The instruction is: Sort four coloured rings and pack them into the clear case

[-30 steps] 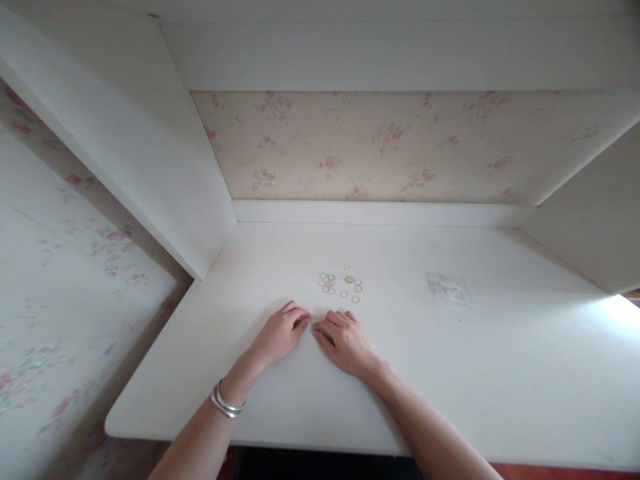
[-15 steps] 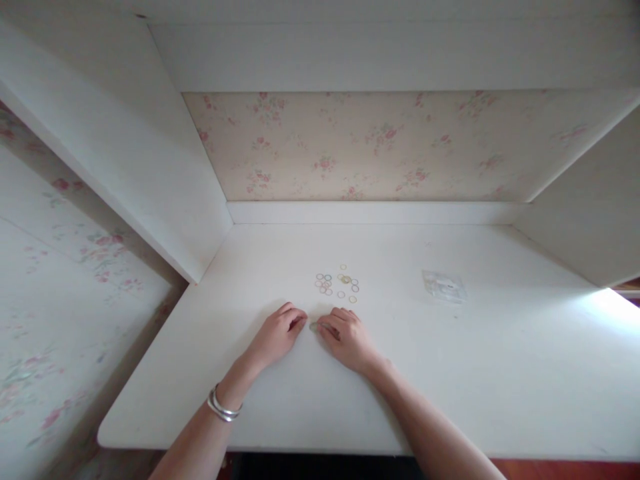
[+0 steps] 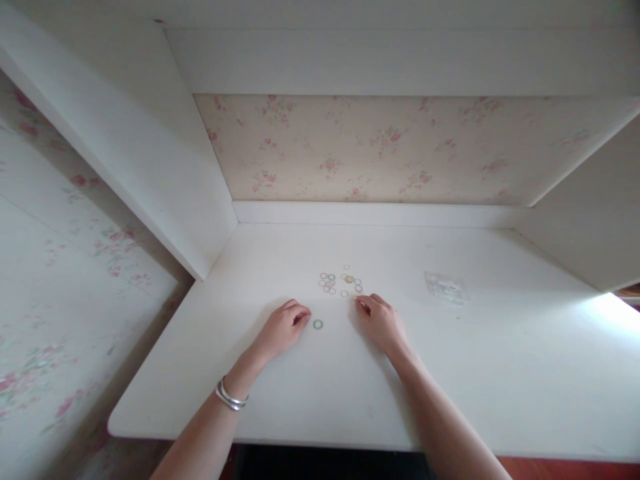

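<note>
A small green ring (image 3: 318, 324) lies flat on the white desk between my hands. Just left of it rests my left hand (image 3: 286, 329), thumb and fingers pinched together; whatever is between them, if anything, is hidden. My right hand (image 3: 382, 325) is at the near right edge of the scattered rings, its fingertips closed on a thin pale ring (image 3: 354, 297) that shows only in part. Beyond the hands lie several thin rings: a cluster of pinkish and grey ones (image 3: 327, 285) on the left, and yellowish and grey ones (image 3: 349, 279) on the right.
A clear plastic bag (image 3: 447, 288) lies on the desk (image 3: 280, 407) to the right. White side panels (image 3: 165, 167) and a back ledge (image 3: 380, 214) frame the desk, with floral wallpaper (image 3: 370, 147) behind.
My right hand has left the green ring, which now lies alone, and has moved up and right to the near edge of the scattered rings. The left hand stays nearly in place.
</note>
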Action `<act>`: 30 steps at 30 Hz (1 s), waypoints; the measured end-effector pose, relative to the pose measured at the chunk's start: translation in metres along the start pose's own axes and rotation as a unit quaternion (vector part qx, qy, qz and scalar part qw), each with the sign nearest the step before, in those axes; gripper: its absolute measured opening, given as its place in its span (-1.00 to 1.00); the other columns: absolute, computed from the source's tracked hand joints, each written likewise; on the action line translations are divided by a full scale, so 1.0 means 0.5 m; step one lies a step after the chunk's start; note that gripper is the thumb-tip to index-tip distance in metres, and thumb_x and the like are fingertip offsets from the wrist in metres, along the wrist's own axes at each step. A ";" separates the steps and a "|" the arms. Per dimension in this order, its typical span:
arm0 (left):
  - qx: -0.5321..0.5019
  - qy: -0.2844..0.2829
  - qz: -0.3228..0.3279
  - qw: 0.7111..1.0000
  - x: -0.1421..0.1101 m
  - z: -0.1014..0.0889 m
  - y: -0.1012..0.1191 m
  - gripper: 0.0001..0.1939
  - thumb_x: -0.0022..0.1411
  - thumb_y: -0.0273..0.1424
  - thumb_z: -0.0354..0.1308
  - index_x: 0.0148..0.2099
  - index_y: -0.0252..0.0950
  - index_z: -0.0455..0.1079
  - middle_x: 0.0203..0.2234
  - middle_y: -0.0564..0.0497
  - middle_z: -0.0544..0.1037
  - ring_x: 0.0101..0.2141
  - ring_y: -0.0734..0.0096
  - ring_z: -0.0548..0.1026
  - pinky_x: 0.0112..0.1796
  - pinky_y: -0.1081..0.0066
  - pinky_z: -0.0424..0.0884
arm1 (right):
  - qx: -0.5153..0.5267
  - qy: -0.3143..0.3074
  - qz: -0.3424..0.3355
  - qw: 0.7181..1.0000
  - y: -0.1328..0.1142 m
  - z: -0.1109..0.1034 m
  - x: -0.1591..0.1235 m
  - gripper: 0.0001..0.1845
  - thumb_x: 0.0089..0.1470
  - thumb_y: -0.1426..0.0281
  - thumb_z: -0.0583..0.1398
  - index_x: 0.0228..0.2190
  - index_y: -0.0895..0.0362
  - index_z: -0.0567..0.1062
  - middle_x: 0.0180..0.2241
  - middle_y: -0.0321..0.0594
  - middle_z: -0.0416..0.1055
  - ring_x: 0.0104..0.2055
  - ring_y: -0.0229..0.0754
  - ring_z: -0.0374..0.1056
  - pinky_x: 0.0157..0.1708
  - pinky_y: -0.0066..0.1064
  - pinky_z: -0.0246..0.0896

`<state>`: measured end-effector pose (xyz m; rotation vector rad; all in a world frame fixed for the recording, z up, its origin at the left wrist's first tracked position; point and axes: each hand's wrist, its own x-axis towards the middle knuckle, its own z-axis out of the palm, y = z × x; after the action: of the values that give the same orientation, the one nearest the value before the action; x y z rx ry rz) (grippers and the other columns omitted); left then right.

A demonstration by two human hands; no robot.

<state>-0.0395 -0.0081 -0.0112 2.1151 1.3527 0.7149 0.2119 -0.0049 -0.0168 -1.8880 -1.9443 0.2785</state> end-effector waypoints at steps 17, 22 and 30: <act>-0.003 -0.001 -0.003 1.000 0.001 -0.001 0.003 -0.79 0.27 -0.36 -0.03 -0.26 -0.24 0.44 -0.35 0.00 0.47 -0.34 0.43 0.43 -0.29 0.44 0.36 | 0.068 -0.065 -0.227 0.969 -0.067 0.004 -0.038 -0.75 0.24 0.40 -0.02 -0.29 0.08 0.46 -0.34 -0.24 0.38 -0.26 -0.25 0.29 -0.19 -0.42 0.11; 0.005 -0.002 0.001 1.000 0.001 -0.001 0.002 -0.79 0.27 -0.36 -0.03 -0.24 -0.24 0.44 -0.35 0.01 0.47 -0.36 0.43 0.42 -0.30 0.45 0.35 | 0.088 -0.068 -0.245 0.963 -0.074 0.008 -0.043 -0.75 0.24 0.40 -0.02 -0.29 0.08 0.46 -0.35 -0.25 0.38 -0.26 -0.26 0.29 -0.20 -0.42 0.11; 0.004 -0.008 -0.009 1.000 0.000 -0.002 0.006 -0.78 0.27 -0.36 -0.03 -0.25 -0.24 0.45 -0.34 0.01 0.47 -0.34 0.43 0.43 -0.28 0.46 0.33 | 0.107 -0.052 -0.251 0.961 -0.071 0.017 -0.039 -0.76 0.21 0.40 0.03 -0.35 0.07 0.50 -0.42 -0.26 0.38 -0.33 -0.25 0.29 -0.25 -0.41 0.11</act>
<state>-0.0385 -0.0091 -0.0086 2.1078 1.3669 0.6840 0.1759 -0.0254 -0.0124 -1.2159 -2.2764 0.4176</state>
